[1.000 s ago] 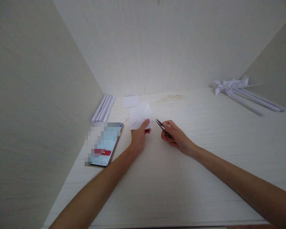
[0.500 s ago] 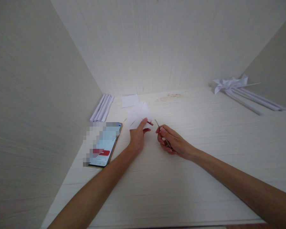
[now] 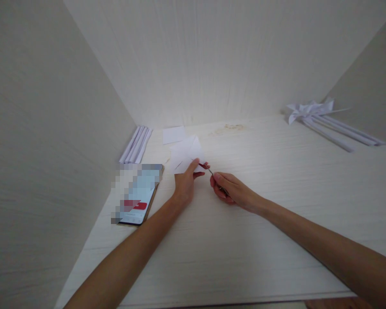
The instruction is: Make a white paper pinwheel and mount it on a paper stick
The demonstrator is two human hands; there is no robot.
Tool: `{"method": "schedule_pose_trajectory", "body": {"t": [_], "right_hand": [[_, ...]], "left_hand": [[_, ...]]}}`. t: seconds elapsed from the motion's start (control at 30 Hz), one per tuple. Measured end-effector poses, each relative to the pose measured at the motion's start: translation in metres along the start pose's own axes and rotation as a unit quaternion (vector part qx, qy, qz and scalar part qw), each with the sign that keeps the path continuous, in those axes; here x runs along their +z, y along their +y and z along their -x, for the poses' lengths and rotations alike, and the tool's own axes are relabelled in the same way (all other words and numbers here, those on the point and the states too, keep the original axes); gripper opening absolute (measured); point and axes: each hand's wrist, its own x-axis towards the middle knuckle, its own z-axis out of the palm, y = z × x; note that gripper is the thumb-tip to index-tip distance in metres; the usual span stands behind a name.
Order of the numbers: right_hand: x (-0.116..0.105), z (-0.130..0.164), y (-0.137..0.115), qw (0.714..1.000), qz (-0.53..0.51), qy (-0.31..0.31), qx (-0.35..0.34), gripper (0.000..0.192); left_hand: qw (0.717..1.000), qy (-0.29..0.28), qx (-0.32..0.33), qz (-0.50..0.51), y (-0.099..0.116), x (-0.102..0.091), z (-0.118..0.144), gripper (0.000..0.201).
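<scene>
My left hand (image 3: 185, 182) is closed on the lower right part of a white paper square (image 3: 185, 152), thumb on top and fingers underneath. Slits run in from the paper's corners. My right hand (image 3: 227, 188) is curled round slim metal scissors (image 3: 210, 171), most of which the fingers hide. Their thin tip points up and left and reaches the paper's right edge by my left fingertips. Whether it touches the paper I cannot tell.
A phone (image 3: 143, 189) with a lit screen lies left of my left forearm. Rolled paper sticks (image 3: 136, 146) rest by the left wall. Behind the held paper is another white paper (image 3: 174, 134). Paper pinwheels (image 3: 310, 110) on sticks lie at the back right.
The scissors' tip has moved left, from just beside the paper to its edge at my left fingertips. My left hand still holds the paper in nearly the same place.
</scene>
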Motion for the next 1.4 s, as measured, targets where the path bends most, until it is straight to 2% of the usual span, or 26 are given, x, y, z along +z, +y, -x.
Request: {"method": "schedule_pose_trajectory", "body": {"t": [0.6, 1.13, 1.4], "right_hand": [[0.0007, -0.0006, 0.0011, 1.0, -0.024, 0.018, 0.008, 0.032], [0.0039, -0.0002, -0.0035, 0.999, 0.001, 0.051, 0.014, 0.034], [0.0042, -0.0001, -0.0025, 0.998, -0.004, 0.056, 0.018, 0.033]], "left_hand": [[1.0, 0.002, 0.004, -0.012, 0.001, 0.0013, 0.0004, 0.012], [1.0, -0.014, 0.012, -0.015, 0.001, 0.0008, 0.0004, 0.01], [1.0, 0.012, 0.008, -0.013, 0.0008, 0.0019, -0.0003, 0.013]]}}
